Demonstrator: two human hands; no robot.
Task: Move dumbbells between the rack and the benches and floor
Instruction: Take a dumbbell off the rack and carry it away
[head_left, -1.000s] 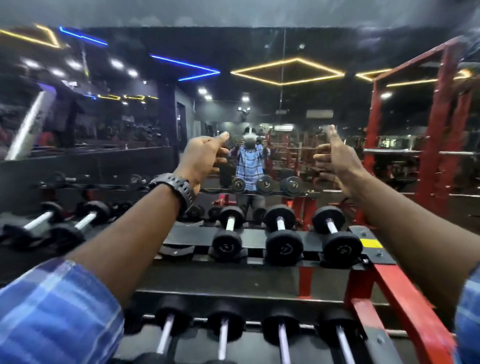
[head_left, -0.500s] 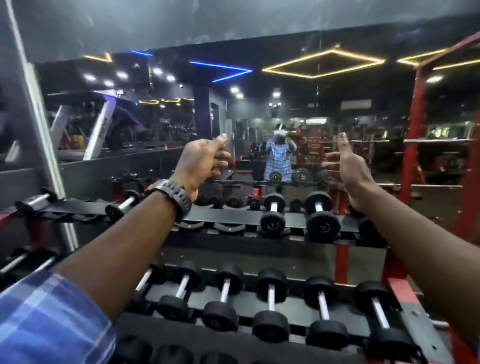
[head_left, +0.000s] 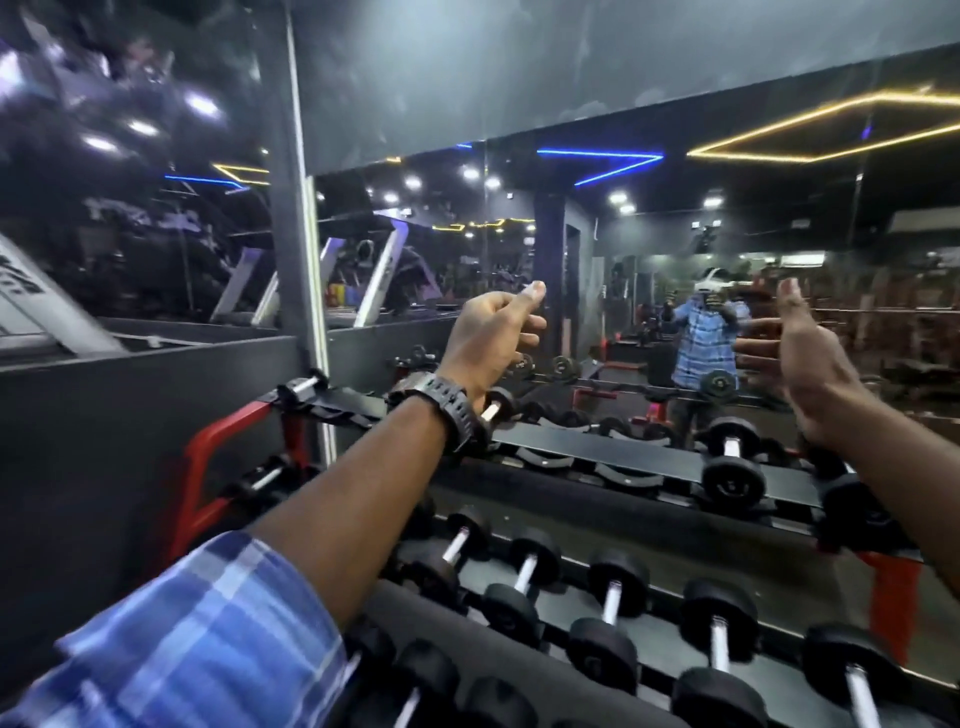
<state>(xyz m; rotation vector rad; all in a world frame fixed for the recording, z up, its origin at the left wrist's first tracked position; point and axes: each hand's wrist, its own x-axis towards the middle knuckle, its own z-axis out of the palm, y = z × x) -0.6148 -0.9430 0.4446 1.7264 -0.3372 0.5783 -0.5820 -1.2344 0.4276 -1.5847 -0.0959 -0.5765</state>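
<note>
black dumbbells (head_left: 731, 467) racked on red-framed dumbbell rack (head_left: 649, 452); left hand (head_left: 488, 332) raised above, fingers loosely curled, empty; right hand (head_left: 800, 358) raised, fingers spread, empty.

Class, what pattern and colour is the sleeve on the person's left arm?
The sleeve is a blue and white plaid check, shown best in the head view, lower left.

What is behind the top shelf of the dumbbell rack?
A wall mirror stands behind the top shelf, reflecting gym lights and the person. The right hand and forearm cover the shelf's right end.
</note>
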